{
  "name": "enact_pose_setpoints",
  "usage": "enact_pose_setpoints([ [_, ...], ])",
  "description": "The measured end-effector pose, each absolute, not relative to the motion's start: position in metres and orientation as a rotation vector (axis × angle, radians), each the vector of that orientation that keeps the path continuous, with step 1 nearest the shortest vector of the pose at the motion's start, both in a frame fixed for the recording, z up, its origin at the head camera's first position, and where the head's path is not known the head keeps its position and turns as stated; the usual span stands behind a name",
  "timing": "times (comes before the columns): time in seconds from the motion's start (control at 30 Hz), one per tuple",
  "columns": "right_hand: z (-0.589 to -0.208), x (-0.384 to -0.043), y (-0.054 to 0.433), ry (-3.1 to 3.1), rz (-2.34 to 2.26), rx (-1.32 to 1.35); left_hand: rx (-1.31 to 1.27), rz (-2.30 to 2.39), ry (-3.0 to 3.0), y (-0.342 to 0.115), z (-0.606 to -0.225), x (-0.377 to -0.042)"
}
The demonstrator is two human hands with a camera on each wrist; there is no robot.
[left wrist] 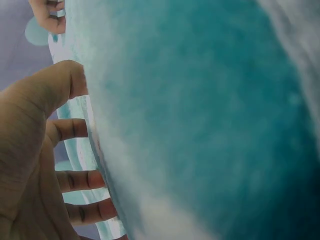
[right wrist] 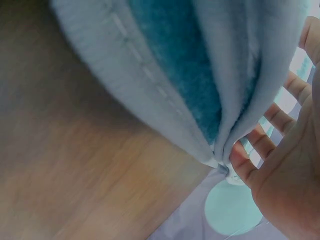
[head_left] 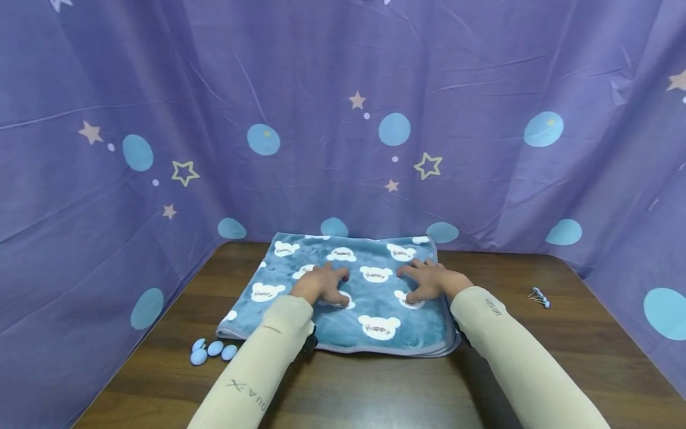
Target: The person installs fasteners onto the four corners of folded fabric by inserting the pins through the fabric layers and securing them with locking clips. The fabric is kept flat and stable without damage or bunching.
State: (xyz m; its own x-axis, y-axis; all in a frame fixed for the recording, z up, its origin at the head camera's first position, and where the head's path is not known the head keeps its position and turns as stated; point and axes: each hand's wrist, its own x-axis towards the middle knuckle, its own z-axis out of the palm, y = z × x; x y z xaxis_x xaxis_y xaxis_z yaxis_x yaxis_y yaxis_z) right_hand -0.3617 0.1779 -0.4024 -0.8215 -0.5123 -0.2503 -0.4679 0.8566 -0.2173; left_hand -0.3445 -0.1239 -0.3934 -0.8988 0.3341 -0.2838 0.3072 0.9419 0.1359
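Note:
A folded teal blanket (head_left: 343,330) with white bear heads reading "Happy" and a grey hem lies on the brown table. My left hand (head_left: 323,285) rests on its middle, fingers spread and fingertips on the fleece. To the right, my right hand (head_left: 427,279) lies on the blanket near its right edge, fingers likewise apart. In the left wrist view, the blanket (left wrist: 200,110) fills most of the picture and the left fingers (left wrist: 82,181) reach onto its surface. Several stacked layers of hem show in the right wrist view, beside the right fingers (right wrist: 262,142).
Several light blue oval pieces (head_left: 215,348) lie at the blanket's front left corner. On the table's right side is a small bunch of pins with pale blue heads (head_left: 540,297). A purple curtain (head_left: 332,179) with stars and dots hangs behind the table (head_left: 386,387) and along its sides.

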Motion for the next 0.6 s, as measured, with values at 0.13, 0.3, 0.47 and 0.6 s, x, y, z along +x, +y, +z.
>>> enact_pose_setpoints([
  [0.13,-0.403,-0.361,0.191,2.741,-0.223,-0.728,0.483,0.133,2.796,-0.112,-0.395,-0.344],
  [0.3,-0.404,-0.359,0.206,2.754,-0.219,-0.715,0.525,0.119,2.802,-0.097,-0.396,-0.343],
  [0.47,-0.406,-0.356,0.220,2.776,-0.199,-0.715,0.556,0.116,2.797,-0.085,-0.398,-0.342],
  [0.6,-0.408,-0.354,0.230,2.789,-0.202,-0.723,0.566,0.126,2.796,-0.075,-0.399,-0.341],
])
